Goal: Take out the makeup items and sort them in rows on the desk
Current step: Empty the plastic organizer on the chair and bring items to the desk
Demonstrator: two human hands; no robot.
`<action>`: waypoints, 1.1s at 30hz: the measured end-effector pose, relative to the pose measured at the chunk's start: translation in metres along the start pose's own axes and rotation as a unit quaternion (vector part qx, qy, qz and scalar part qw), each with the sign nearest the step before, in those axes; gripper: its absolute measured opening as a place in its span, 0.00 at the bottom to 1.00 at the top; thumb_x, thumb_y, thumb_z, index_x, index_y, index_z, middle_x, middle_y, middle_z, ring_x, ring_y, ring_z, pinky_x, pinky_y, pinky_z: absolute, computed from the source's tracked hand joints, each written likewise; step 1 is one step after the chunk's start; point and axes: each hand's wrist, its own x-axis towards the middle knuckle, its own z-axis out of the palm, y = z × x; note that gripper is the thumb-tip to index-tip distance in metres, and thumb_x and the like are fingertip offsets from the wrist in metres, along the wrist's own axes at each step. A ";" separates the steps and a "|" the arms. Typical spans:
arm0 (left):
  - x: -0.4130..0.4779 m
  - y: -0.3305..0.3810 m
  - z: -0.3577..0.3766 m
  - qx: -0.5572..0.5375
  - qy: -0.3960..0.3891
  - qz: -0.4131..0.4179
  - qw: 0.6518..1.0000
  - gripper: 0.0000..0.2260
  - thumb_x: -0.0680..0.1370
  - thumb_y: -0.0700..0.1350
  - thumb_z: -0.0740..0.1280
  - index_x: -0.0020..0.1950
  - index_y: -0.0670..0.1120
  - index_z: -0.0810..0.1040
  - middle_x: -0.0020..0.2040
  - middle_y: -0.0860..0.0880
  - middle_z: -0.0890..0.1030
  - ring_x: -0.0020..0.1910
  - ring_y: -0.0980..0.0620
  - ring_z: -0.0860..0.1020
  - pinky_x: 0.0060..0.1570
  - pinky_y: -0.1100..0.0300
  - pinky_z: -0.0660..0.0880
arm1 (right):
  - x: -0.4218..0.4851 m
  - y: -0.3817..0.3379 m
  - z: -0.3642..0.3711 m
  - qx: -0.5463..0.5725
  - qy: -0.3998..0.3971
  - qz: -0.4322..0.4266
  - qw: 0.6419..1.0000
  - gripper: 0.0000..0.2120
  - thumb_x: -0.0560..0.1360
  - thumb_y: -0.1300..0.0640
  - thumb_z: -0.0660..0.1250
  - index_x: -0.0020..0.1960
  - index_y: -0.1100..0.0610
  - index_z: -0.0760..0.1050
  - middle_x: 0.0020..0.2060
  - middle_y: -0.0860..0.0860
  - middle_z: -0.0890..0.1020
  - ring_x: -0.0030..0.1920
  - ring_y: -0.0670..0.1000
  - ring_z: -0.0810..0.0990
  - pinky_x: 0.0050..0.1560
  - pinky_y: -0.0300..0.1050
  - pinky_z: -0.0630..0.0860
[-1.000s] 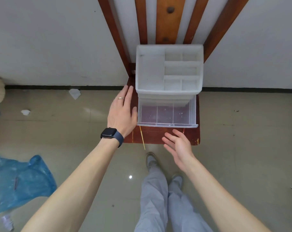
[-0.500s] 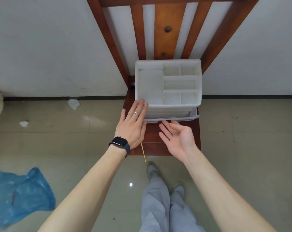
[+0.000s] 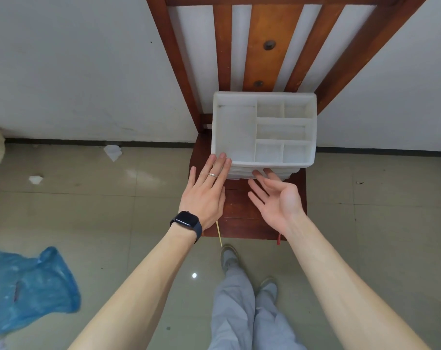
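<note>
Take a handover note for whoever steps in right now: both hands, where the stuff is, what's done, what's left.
Left hand: open, flat, fingertips against the front left corner of the white organizer.
Right hand: open, palm up, fingertips at the drawer fronts, holding nothing.
The organizer sits on the wooden chair seat, drawers pushed in; its top compartments show nothing inside.
Done: nothing visible; no makeup items in view, none in rows.
Left: probably open the drawers, find the items, take them out and sort them in rows.

White organizer (image 3: 263,130) on wooden chair (image 3: 242,210); left hand (image 3: 204,195) flat against front corner, right hand (image 3: 277,198) palm-up at drawer front.
</note>
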 end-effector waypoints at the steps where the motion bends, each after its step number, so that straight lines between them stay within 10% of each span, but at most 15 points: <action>1: 0.000 0.000 0.000 0.000 0.001 0.001 1.000 0.31 0.81 0.42 0.61 0.82 0.47 0.51 0.82 0.51 0.51 0.80 0.52 0.45 0.75 0.44 0.49 | 0.000 0.002 -0.006 -0.013 0.001 -0.002 1.000 0.25 0.79 0.66 0.59 0.74 0.52 0.70 0.64 0.54 0.81 0.68 0.57 0.76 0.70 0.56 0.69; 10: -0.031 0.009 0.018 -0.060 0.066 0.015 0.996 0.29 0.71 0.35 0.65 0.73 0.42 0.70 0.73 0.42 0.69 0.70 0.42 0.69 0.69 0.45 0.68 | 0.005 0.044 -0.115 -0.345 0.192 -0.021 0.919 0.14 0.78 0.61 0.68 0.62 0.53 0.78 0.54 0.53 0.84 0.51 0.50 0.83 0.48 0.46 0.78; 17: -0.064 0.022 0.090 -0.276 -0.095 -0.376 0.879 0.21 0.77 0.41 0.66 0.70 0.47 0.70 0.67 0.44 0.69 0.61 0.44 0.75 0.56 0.57 0.71 | 0.024 0.071 -0.187 -0.524 0.283 0.011 0.803 0.14 0.75 0.55 0.72 0.60 0.53 0.75 0.57 0.53 0.83 0.52 0.56 0.81 0.60 0.50 0.75; 22: -0.049 0.016 0.121 -0.266 -0.141 -0.475 0.827 0.21 0.77 0.48 0.70 0.67 0.44 0.69 0.65 0.43 0.70 0.55 0.42 0.77 0.53 0.55 0.71 | 0.051 0.067 -0.184 -0.631 0.266 -0.011 0.729 0.21 0.75 0.46 0.71 0.64 0.53 0.73 0.59 0.50 0.80 0.60 0.55 0.79 0.60 0.48 0.72; 33: -0.041 0.001 0.149 -0.168 -0.179 -0.430 0.869 0.06 0.81 0.48 0.65 0.53 0.46 0.77 0.57 0.43 0.75 0.53 0.39 0.77 0.50 0.52 0.71 | 0.082 0.080 -0.163 -0.762 0.218 -0.061 0.607 0.11 0.82 0.54 0.62 0.59 0.60 0.72 0.57 0.60 0.77 0.59 0.64 0.77 0.57 0.55 0.72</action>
